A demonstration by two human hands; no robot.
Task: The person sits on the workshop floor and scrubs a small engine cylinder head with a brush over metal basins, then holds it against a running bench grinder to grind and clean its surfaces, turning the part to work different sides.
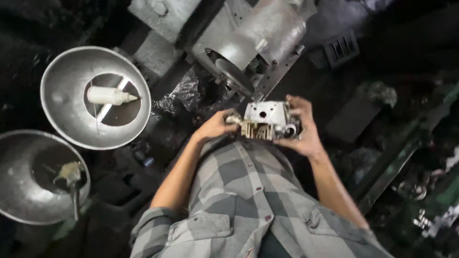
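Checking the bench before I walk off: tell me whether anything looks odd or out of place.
Nothing looks broken or spilled. A white bottle lies on its side in the upper metal bowl. Both hands, left hand and right hand, grip the small metal part.

bottle (111,96) in bowl (62,76), left of machine (258,38)

Metal bowl (62,76) holding a white squeeze bottle (111,96), second bowl (19,191) (brush (71,179) inside), grey bench grinder (260,36)

Casting (266,120): matt grey metal, rough. Bowl (62,91): dull brushed metal. Bottle (111,95): smooth white plastic. Shirt (248,191): checked woven cloth.
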